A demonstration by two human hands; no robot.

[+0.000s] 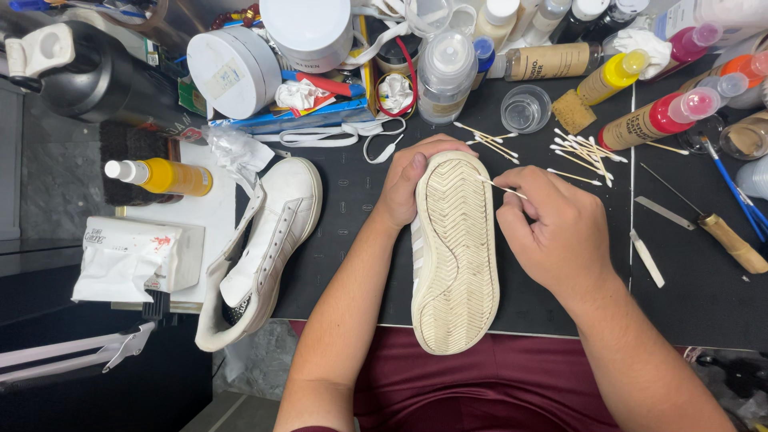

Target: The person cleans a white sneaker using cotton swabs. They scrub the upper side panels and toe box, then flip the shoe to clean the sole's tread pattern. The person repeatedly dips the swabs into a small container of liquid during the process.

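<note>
A white sneaker (pixel 454 264) lies sole-up in front of me, its ridged, dirty sole facing the camera. My left hand (pixel 408 182) grips the toe end from the left side. My right hand (pixel 552 232) pinches a cotton swab (pixel 502 188) whose tip touches the sole near the toe. The second white sneaker (pixel 268 240) lies on its side to the left, unlaced, on the edge of the black mat (pixel 352 232).
Several loose cotton swabs (pixel 580 152) lie on the mat beyond my right hand, beside a clear cup (pixel 526 108). Bottles (pixel 652 120) crowd the far right. A wooden-handled tool (pixel 732 240), a yellow bottle (pixel 164 176), a wipes pack (pixel 132 260) and white laces (pixel 352 132) surround the work area.
</note>
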